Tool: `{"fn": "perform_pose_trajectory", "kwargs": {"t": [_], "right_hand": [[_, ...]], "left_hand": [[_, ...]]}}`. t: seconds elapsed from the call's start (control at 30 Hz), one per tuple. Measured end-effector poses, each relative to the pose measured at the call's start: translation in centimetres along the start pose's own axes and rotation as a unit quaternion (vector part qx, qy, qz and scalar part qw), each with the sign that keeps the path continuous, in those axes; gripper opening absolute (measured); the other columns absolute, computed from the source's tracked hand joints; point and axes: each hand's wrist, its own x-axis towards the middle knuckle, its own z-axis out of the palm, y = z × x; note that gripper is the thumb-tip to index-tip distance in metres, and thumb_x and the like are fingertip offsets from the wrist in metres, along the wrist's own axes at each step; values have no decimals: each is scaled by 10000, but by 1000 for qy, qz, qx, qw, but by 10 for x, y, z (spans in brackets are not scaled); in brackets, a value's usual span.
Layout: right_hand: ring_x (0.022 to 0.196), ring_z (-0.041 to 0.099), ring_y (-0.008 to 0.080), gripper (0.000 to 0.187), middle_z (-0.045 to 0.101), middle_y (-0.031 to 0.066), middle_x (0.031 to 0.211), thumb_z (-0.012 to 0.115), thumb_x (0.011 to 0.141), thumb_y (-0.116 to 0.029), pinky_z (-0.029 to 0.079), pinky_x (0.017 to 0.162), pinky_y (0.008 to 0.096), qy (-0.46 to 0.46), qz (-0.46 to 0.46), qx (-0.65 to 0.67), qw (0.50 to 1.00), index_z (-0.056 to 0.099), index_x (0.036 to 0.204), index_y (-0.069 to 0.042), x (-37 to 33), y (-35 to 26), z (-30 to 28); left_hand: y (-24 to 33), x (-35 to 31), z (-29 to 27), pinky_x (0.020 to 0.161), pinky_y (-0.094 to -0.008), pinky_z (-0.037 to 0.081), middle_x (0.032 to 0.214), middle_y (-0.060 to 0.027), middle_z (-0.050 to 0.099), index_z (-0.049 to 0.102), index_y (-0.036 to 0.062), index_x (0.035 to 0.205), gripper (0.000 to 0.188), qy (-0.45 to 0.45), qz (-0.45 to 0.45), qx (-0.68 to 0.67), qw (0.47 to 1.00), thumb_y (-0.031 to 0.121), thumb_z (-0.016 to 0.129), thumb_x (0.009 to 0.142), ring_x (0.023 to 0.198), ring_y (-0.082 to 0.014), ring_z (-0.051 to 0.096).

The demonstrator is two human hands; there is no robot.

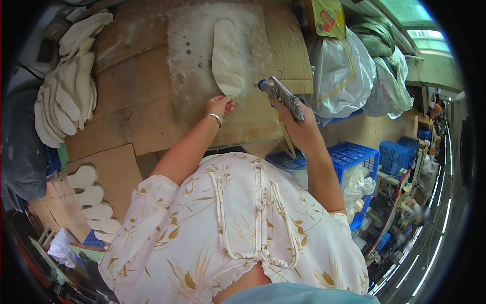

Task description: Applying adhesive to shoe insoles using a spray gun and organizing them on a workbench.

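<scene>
A cream shoe insole lies lengthwise on a whitish, stained sheet over the cardboard-covered table. My left hand pinches the insole's near end, its fingers closed there; a bracelet circles that wrist. To the right, my right hand is wrapped round a metal spray gun with a blue part at its nozzle. The gun is held above the table, apart from the insole, its nozzle toward the left. Yellowish hoses hang below the gun.
Stacked cream insoles lie at the table's left; several more sit on cardboard at the lower left. A yellow container and plastic bags stand at the far right. Blue crates and a lidded bucket are close by my right arm.
</scene>
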Motion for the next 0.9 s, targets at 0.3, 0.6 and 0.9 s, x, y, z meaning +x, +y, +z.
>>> {"fn": "perform_pose_trajectory", "kwargs": {"t": [0.3, 0.6, 0.9], "right_hand": [[574, 403, 182, 235, 485, 97, 633, 570, 845, -237, 381, 557, 305, -60, 40, -40, 997, 540, 875, -6, -20, 23, -4], [532, 396, 201, 261, 477, 120, 588, 587, 834, -245, 377, 529, 317, -24, -24, -46, 998, 528, 815, 8, 16, 3, 4], [547, 382, 120, 241, 437, 44, 577, 554, 855, -241, 363, 521, 284, 37, -71, -12, 997, 536, 816, -3, 50, -17, 3]], "left_hand": [[0, 0, 0, 577, -240, 511, 839, -68, 626, 561, 18, 937, 153, 1, -4, -8, 1000, 119, 592, 826, 726, -143, 622], [0, 0, -2, 570, -239, 509, 839, -75, 627, 549, 24, 914, 130, 0, 1, -2, 1000, 115, 585, 828, 713, -145, 624], [2, -3, 3, 561, -243, 510, 839, -76, 628, 542, 19, 935, 154, 0, -2, -11, 1000, 114, 590, 824, 703, -141, 624]]}}
